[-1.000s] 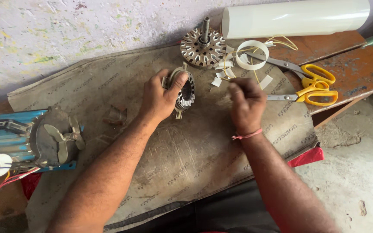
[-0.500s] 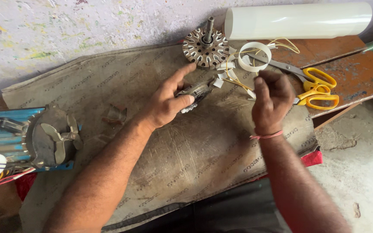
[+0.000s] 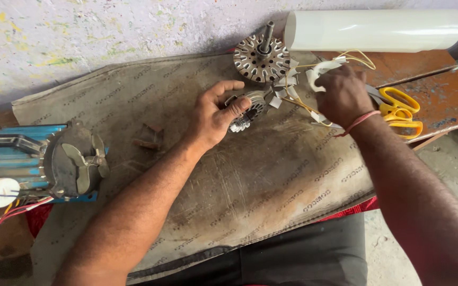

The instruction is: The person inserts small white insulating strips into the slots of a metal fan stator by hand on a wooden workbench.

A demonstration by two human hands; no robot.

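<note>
My left hand (image 3: 213,114) holds a small round motor stator (image 3: 247,108) with copper windings and yellow leads, thumb pressed on its rim, resting on the grey mat (image 3: 186,175). My right hand (image 3: 342,95) reaches over the white tape roll (image 3: 322,70) beside the yellow-handled scissors (image 3: 398,108), fingers closed around the roll's edge. White scraps of tape or paper (image 3: 284,87) lie between the stator and the roll.
A finned metal rotor with a shaft (image 3: 261,55) stands at the back. A white tube (image 3: 377,30) lies along the wall. A blue winding machine (image 3: 38,159) sits at the left. Rusty orange boards (image 3: 446,100) lie at the right.
My right hand has moved away from the stator, up and right onto the tape roll by the scissors. My left hand keeps hold of the stator and has tilted it.
</note>
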